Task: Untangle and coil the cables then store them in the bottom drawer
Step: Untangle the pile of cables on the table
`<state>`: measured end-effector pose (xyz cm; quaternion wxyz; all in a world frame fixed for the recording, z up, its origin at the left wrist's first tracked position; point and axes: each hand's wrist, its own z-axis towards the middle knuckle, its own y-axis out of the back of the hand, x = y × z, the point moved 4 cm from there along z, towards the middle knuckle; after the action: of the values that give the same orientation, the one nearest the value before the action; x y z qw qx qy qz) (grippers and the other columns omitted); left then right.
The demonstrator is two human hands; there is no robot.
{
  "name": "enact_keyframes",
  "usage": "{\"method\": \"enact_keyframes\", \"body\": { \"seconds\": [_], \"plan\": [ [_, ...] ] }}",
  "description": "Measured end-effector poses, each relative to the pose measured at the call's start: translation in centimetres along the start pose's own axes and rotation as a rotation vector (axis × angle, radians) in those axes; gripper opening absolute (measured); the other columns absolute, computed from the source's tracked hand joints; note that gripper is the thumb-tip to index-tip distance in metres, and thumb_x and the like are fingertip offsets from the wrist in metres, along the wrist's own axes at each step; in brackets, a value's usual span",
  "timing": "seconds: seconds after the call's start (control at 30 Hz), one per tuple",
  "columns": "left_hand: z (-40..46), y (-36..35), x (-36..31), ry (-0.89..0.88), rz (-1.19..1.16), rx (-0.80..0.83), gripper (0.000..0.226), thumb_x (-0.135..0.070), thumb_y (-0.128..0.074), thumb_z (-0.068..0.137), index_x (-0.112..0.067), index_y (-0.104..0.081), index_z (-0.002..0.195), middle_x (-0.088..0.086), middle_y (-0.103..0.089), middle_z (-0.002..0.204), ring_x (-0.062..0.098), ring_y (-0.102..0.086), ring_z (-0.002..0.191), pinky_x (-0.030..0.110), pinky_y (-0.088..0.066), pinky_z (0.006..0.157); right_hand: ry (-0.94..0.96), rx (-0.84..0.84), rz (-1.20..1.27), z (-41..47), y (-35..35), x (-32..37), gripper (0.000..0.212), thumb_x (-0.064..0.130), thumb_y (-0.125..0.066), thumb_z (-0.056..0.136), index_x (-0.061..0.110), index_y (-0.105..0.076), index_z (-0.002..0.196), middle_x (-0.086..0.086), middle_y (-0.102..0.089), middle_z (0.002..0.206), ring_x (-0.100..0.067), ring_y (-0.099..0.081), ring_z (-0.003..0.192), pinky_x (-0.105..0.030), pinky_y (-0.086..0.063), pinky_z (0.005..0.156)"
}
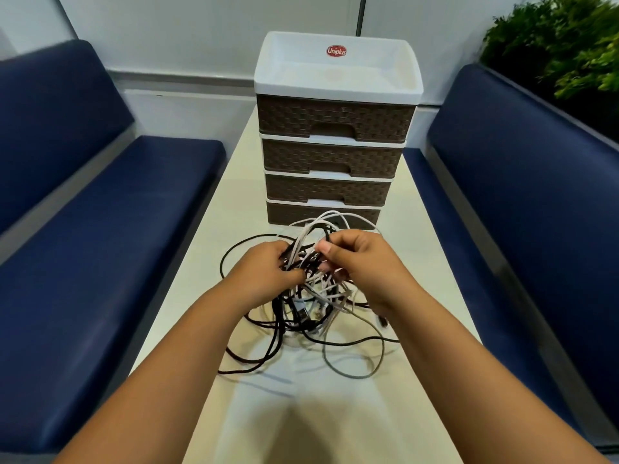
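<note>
Tangled cables (311, 296) heaped on table (422, 249) just before bottom drawer (358, 214), shut. Left hand (264, 272) and right hand (361, 262) curled into upper strands, pinching. Light, limp, snag-prone; best taken near a free plug end.
</note>
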<state>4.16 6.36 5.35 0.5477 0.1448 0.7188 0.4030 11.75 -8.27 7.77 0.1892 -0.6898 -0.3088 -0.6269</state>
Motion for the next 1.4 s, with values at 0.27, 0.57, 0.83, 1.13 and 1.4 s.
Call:
{"method": "enact_keyframes", "body": {
  "seconds": [0.27, 0.57, 0.83, 1.13, 1.4],
  "plan": [
    [-0.3, 0.3, -0.9, 0.084, 0.153, -0.159, 0.027, -0.036, -0.055, 0.087, -0.022, -0.047, 0.066, -0.004, -0.055, 0.064, 0.013, -0.051, 0.061, 0.027, -0.031, 0.050, 0.038, 0.106, -0.084, -0.5, 0.5, -0.3, 0.018, 0.014, -0.057, 0.097, 0.014, -0.068, 0.083, -0.004, -0.067, 0.073, -0.011, -0.065, 0.071, -0.030, -0.049, 0.065],
    [0.1, -0.3, -1.7, 0.146, -0.135, -0.162, 0.023, -0.029, -0.053, 0.087, -0.011, -0.057, 0.073, -0.001, -0.049, 0.056, 0.018, -0.044, 0.052, 0.030, -0.032, 0.052, 0.156, 0.022, -0.623, -2.4, 0.4, -1.2, 0.014, 0.023, -0.062, 0.094, 0.015, -0.070, 0.085, -0.007, -0.067, 0.081, -0.021, -0.060, 0.072, -0.033, -0.047, 0.067],
    [0.0, -0.3, -0.9, 0.133, 0.033, -0.312, 0.021, -0.032, -0.054, 0.088, -0.013, -0.058, 0.079, 0.003, -0.059, 0.067, 0.022, -0.055, 0.065, 0.031, -0.038, 0.054, 0.321, 0.067, -0.687, -3.2, 1.0, 1.5, 0.013, 0.025, -0.057, 0.096, 0.017, -0.064, 0.089, 0.003, -0.062, 0.082, -0.010, -0.051, 0.073, -0.026, -0.040, 0.066],
    [0.5, 0.5, -0.2, 0.154, 0.229, -0.314, 0.021, -0.031, -0.049, 0.095, -0.011, -0.057, 0.090, 0.004, -0.057, 0.082, 0.027, -0.052, 0.075, 0.032, -0.037, 0.058, 0.406, -0.095, -0.316, -3.4, 2.3, 4.2, 0.017, 0.020, -0.042, 0.103, 0.016, -0.054, 0.092, 0.004, -0.069, 0.085, -0.014, -0.070, 0.079, -0.040, -0.055, 0.070],
    [-0.4, 1.1, -0.7, 0.147, 0.167, -0.390, 0.028, -0.033, -0.060, 0.092, -0.019, -0.055, 0.115, -0.001, -0.061, 0.096, 0.025, -0.059, 0.089, 0.032, -0.043, 0.067, 0.268, -0.192, 0.271, -1.9, 2.2, 6.2, 0.017, 0.015, -0.038, 0.105, 0.011, -0.050, 0.094, 0.003, -0.059, 0.065, -0.013, -0.057, 0.048, -0.021, -0.044, 0.050]
  ]
}}
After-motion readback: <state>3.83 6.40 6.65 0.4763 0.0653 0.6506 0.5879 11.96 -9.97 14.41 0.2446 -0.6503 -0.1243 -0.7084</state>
